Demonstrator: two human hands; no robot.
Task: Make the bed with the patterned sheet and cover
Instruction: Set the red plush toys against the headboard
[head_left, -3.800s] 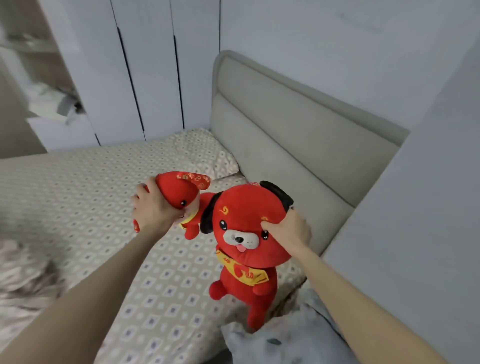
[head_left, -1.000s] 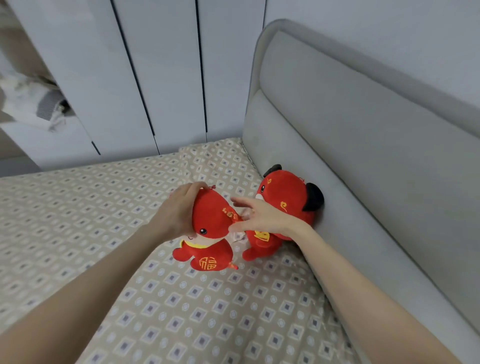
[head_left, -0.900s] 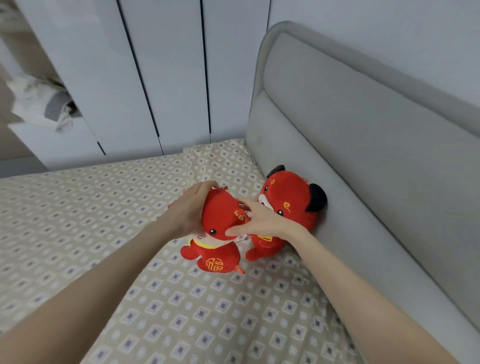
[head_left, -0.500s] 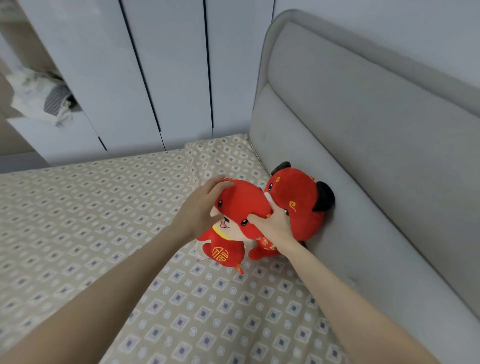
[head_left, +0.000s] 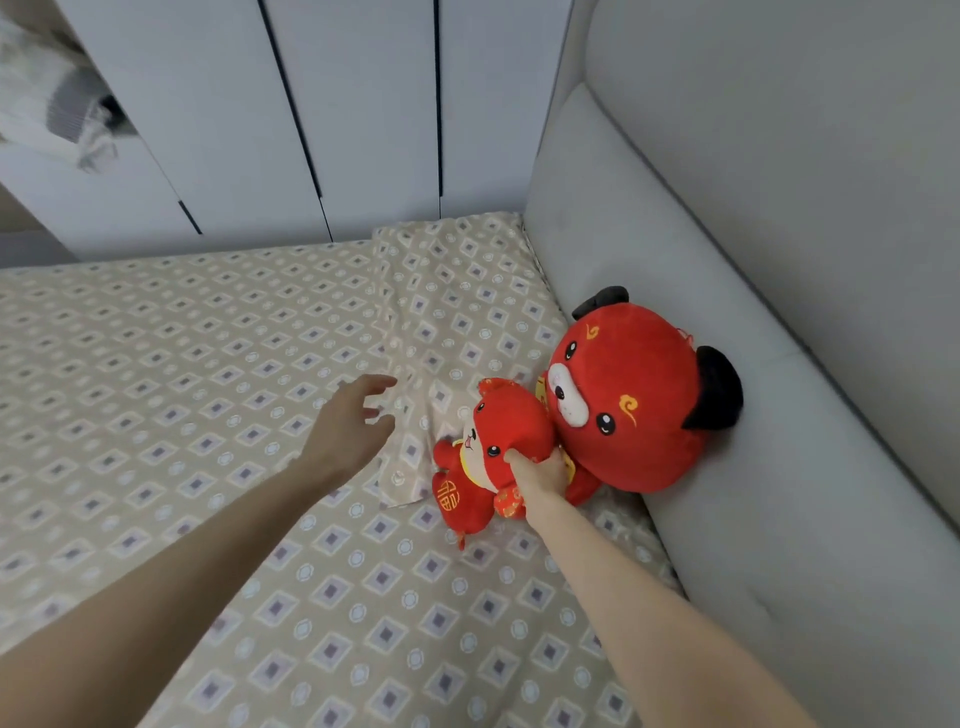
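Two red plush toys sit at 3 o'clock in the head view, propped where the patterned sheet (head_left: 208, 364) meets the grey headboard (head_left: 675, 234). The right hand (head_left: 537, 475) grips the small plush toy (head_left: 498, 431), fingers curled into its side, and holds it touching the large plush toy (head_left: 634, 405), which leans on the headboard. The left hand (head_left: 353, 426) hovers at centre, fingers spread and relaxed, holding nothing.

The sheet, beige with grey-violet diamonds and pale rings, lies mostly flat across the mattress from 9 o'clock to 6 o'clock. A matching pillow (head_left: 457, 312) rests at 12 o'clock, with creases along its near edge. No cover is in view.

Arranging the toys appears to be the step in hand. It would go best if the small toy is leaned firmly on its neighbour and let go gently, without dragging the sheet.
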